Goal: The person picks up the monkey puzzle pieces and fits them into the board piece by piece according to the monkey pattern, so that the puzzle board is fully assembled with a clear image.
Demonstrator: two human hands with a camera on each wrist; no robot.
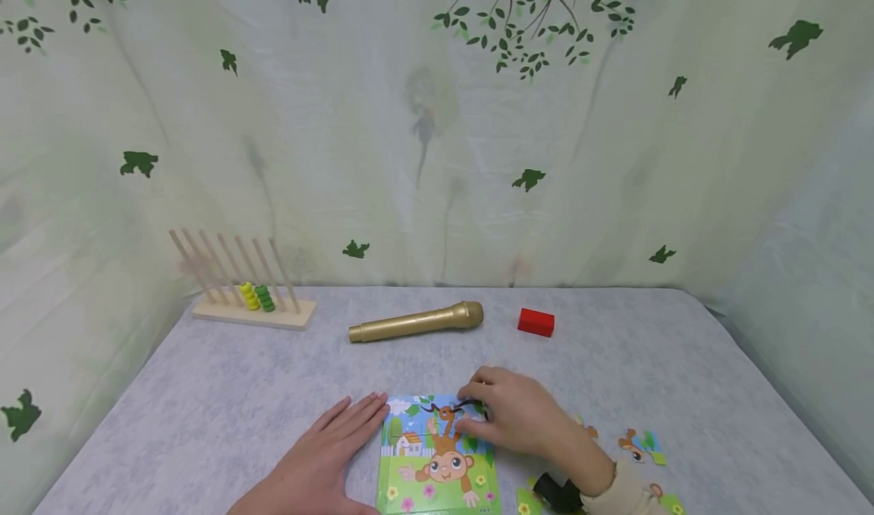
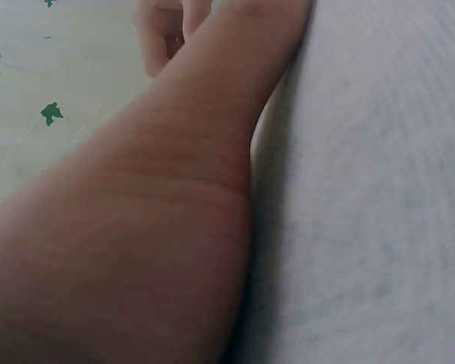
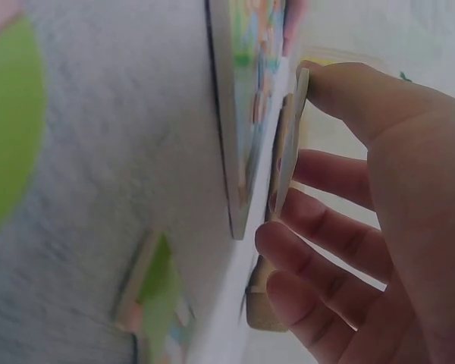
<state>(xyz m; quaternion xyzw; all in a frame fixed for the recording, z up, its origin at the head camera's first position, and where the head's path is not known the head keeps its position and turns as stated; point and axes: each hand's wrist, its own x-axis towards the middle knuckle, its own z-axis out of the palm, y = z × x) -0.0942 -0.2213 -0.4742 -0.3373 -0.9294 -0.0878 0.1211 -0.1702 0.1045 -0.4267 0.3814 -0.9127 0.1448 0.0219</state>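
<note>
A monkey jigsaw puzzle board (image 1: 381, 473) lies flat at the front of the table, its picture showing a monkey, a house and flowers. Along the board's left edge rests my left hand (image 1: 317, 454), fingers straight, fingertips at the upper left corner. Over the upper right part of the board, my right hand (image 1: 519, 412) pinches a thin puzzle piece (image 3: 291, 144) between thumb and fingers. The right wrist view shows this piece edge-on, apart from the board; its printed face is hidden there. In the left wrist view mostly the left hand (image 2: 159, 197) and the tablecloth appear.
Loose puzzle pieces (image 1: 632, 445) lie right of the board, some partly under the right forearm. Behind stand a gold microphone (image 1: 416, 323), lying down, a red block (image 1: 536, 322), and a wooden peg rack (image 1: 253, 316) with yellow and green beads. A printed curtain (image 1: 437, 227) hangs behind.
</note>
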